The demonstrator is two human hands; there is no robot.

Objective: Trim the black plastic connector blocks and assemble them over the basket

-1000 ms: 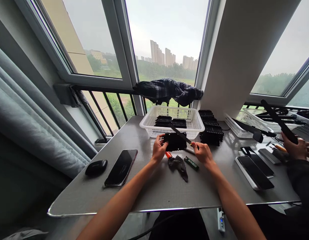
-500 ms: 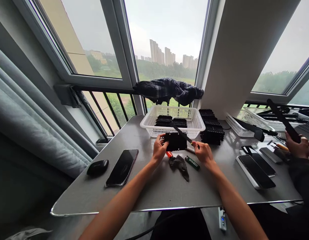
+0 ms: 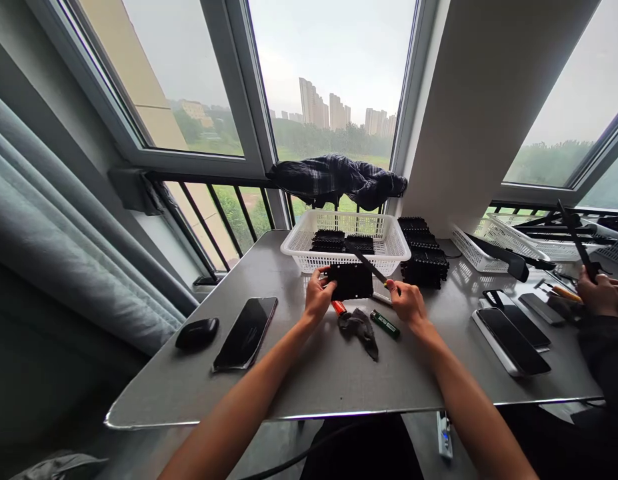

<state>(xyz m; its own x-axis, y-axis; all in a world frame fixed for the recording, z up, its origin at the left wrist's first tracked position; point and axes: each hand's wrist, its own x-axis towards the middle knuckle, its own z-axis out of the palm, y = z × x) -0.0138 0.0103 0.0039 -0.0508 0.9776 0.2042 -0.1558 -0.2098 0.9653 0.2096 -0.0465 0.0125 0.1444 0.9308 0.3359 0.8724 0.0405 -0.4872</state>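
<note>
My left hand [image 3: 319,295] grips the left edge of a black rectangular plastic plate [image 3: 349,285], thumb on its near face. The plate is held up just in front of the white basket and has small notches along its edges. In my right hand [image 3: 407,304] is a long, flat dark blade-like tool [image 3: 369,265], with a bit of yellow by the fingers. It slants up and left across the plate's upper right corner; whether it touches the plate I cannot tell. Below the hands lie a crumpled dark cloth [image 3: 359,330], a green lighter-like cylinder [image 3: 385,324] and a red-orange object [image 3: 339,307].
The white basket [image 3: 346,261] holds several black parts. Stacked black parts [image 3: 423,257] stand right of it. A phone [image 3: 246,333] and a black case [image 3: 197,333] lie left. At right are more phones [image 3: 513,343], baskets and a co-worker's hand [image 3: 599,293] holding a dark part.
My right hand and its tool have shifted slightly to the right, and the plate slightly left. The co-worker's dark part has turned and moved right.
</note>
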